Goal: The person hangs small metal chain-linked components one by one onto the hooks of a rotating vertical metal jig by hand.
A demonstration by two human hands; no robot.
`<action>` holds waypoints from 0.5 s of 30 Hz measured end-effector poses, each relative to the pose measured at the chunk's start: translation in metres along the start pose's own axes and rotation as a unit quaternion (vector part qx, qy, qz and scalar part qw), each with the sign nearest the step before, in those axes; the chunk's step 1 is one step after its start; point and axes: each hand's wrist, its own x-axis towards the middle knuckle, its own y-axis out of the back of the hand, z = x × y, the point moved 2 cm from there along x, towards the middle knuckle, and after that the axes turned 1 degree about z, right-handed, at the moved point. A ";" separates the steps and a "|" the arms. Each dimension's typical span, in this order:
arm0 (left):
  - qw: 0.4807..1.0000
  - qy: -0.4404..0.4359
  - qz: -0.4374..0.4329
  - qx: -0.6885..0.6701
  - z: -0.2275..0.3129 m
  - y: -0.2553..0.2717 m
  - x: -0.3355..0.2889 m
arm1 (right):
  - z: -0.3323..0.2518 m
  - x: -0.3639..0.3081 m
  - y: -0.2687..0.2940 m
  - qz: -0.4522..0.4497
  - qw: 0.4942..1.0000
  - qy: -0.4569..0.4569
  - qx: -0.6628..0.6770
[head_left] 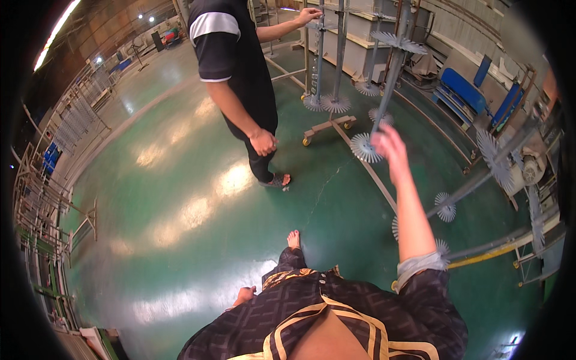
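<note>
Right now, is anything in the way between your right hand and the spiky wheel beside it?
Nothing visible is: the right hand overlaps the right edge of the spiky wheel here. Whether they touch, I can't tell.

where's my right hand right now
In the head view, your right hand is right of centre, beside the spiky grey disc at the lower end of a grey pole; whether it touches either is unclear.
</note>
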 end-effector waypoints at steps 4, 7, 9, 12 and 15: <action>0.989 -0.055 -0.023 0.136 0.053 -0.003 0.143 | -0.069 0.137 -0.015 0.023 0.996 0.088 -0.001; 0.994 -0.097 -0.014 0.037 0.240 0.037 0.119 | -0.105 0.237 -0.025 0.063 0.992 0.105 -0.035; 0.988 -0.147 -0.041 0.012 0.285 0.044 0.184 | -0.117 0.295 -0.028 0.084 0.990 0.115 -0.018; 0.971 -0.231 -0.030 0.061 0.400 0.062 0.182 | -0.114 0.381 -0.025 0.105 0.985 0.125 -0.051; 0.962 -0.271 -0.025 0.021 0.477 0.069 0.184 | -0.126 0.464 -0.020 0.099 0.987 0.122 -0.046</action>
